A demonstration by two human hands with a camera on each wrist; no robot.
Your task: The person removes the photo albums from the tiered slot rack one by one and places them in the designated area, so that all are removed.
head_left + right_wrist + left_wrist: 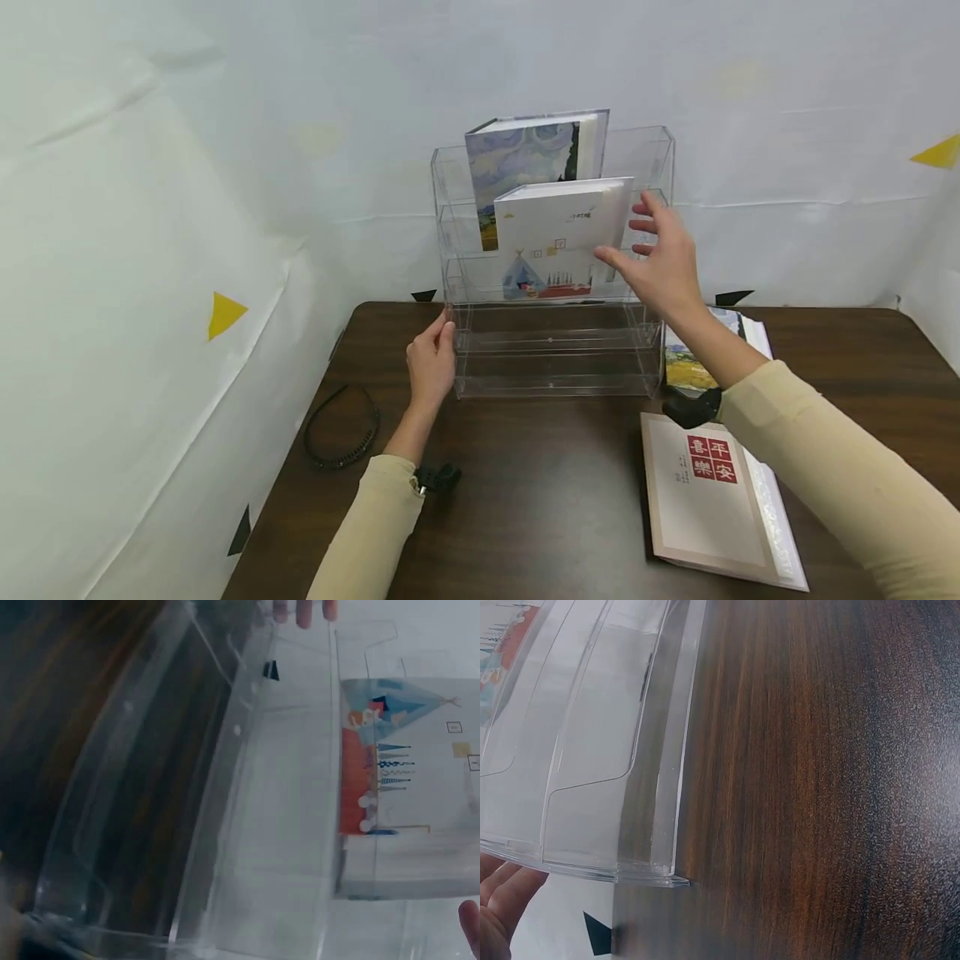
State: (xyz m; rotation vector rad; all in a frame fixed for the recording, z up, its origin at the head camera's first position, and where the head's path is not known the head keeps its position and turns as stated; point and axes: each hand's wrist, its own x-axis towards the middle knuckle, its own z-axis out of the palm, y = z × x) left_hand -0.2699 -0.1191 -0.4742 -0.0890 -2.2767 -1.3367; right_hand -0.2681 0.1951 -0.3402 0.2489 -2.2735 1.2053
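A tiered clear acrylic rack (pixel 551 386) stands at the back of the table. My left hand (pixel 431 362) grips its left side, fingertips (pixel 514 892) against the outer wall in the left wrist view. In a middle tier leans a white book (pixel 555 233) with a tent picture, also seen in the right wrist view. Behind and above it, a book with a painted landscape cover (pixel 517 158) sits in a higher tier. My right hand (pixel 660 258) is beside the white book's right edge, fingers spread and holding nothing; its thumb tip (pixel 469 922) is just off the book.
On the table (pixel 555 500) at the right lies a pale book with red square characters (pixel 705 492). Another landscape-cover book (pixel 686 367) lies behind it, beside the rack. A black headband (pixel 341 458) lies at the left. White cloth (pixel 360 125) hangs behind.
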